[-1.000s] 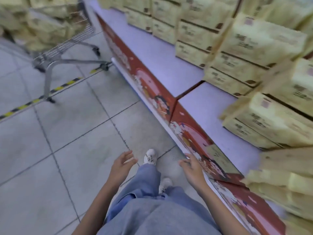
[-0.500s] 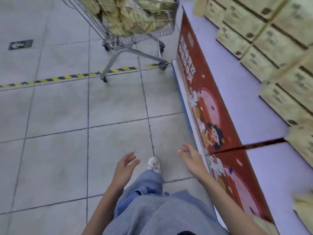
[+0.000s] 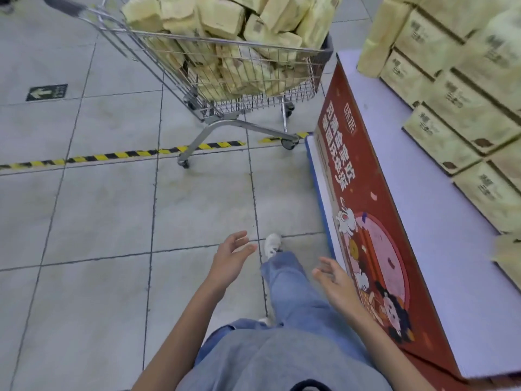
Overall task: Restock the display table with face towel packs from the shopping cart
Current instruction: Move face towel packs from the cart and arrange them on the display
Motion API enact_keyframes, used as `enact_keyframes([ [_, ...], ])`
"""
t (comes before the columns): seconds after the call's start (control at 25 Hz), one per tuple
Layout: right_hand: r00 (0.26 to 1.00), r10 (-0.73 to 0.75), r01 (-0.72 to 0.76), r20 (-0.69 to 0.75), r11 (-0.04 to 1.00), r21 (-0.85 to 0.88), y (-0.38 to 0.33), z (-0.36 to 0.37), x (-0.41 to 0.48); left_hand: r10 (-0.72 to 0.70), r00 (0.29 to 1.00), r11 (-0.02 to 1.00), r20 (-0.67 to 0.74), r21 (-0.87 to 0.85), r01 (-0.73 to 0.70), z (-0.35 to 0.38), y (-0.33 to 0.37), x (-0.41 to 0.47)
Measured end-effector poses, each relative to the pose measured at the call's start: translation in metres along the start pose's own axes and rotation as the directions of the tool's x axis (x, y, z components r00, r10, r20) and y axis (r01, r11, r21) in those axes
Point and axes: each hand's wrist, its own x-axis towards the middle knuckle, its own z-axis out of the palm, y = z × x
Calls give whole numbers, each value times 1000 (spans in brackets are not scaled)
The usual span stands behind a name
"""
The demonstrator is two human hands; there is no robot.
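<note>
Left hand was released, fingers loosely spread, grasping nothing, over the floor at 12 o'clock. Right hand was likewise released and empty, at 1 o'clock, just beside the red panel (contact could not be confirmed). A shoe stood between the hands, slightly ahead. The table ran from 1 to 3 o'clock, and stacked packs sat along its far side. Striped tape crossed the floor at 11 o'clock. The cart stood on it at 12 o'clock, near the table's end, with packs heaped above its rim.
</note>
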Motion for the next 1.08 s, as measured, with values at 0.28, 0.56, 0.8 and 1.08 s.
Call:
enact_keyframes([
  [0.28, 986, -107, 123, 130, 985, -120, -146, -5, 143, -66, 990, 989, -124, -136, 49, -25, 89, 98],
  [0.56, 967, -131, 165, 219, 975, -148, -260, 18, 252, -180, 962, 949, -207, -294, 114, -60, 142, 180],
  [0.8, 973, -212, 218, 90, 974, -63, -366, 37, 359, 2, 981, 969, -196, -243, -51, -106, 260, 310],
  [1.08, 884, -456, 457, -100, 890, -19, -515, 30, 434, 330, 940, 936, -84, -102, -338, -154, 437, 418],
])
